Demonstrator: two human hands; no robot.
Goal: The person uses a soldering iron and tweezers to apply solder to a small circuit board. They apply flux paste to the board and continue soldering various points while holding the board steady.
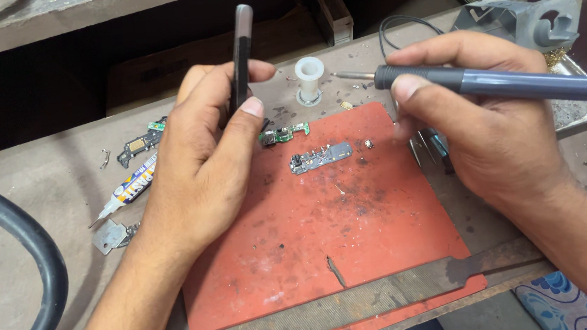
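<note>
Two hands work over the red mat [329, 254]. The left hand [201, 166] is clamped on a dark phone [241, 56], standing on edge, long axis pointing away. The right hand [481, 120] grips a grey soldering iron [499, 83], lying crosswise, its tip pointing toward the left hand. Between both hands, slightly nearer the left, lies a small circuit board [321, 157] on the mat; beyond it stands a white spool [309, 78].

This is a small electronics repair workshop: a scorched red silicone work mat [328, 233] on a grimy bench [23, 231], small circuit boards [321, 158], a soldering iron [506, 85], its metal stand [528, 17] and a glue tube [129, 190].
</note>
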